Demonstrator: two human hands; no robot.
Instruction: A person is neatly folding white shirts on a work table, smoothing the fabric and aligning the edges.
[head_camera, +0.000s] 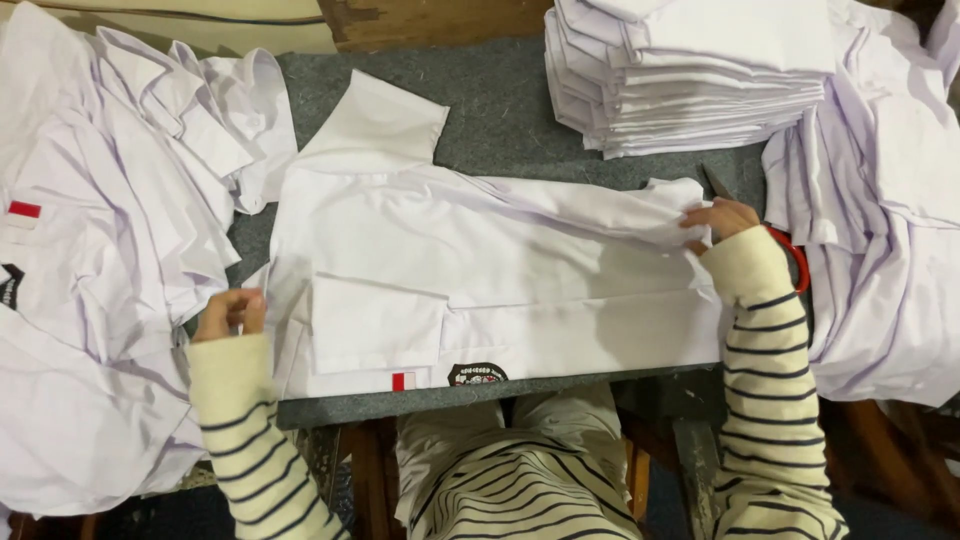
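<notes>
Fingers (243, 303) pinched on white shirt (520, 290), both hands

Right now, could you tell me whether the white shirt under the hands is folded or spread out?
Partly folded: the white shirt lies flat with its long sides turned in, one sleeve sticking out. The left hand and right hand hold its ends.

This looks like a garment workshop, the finishing end where clothes get folded and packed. A table (520, 120) covered in grey felt-like cloth serves as the work surface, with a white uniform shirt (480, 290) spread flat across it. At the far side stands a neat stack of folded white shirts (690, 80), all alike. Loose heaps of the same white shirts (110, 250) lie unfolded to the left, and another pile (890, 220) sits to the right. So many identical pieces point to batch work, not a home.
</notes>
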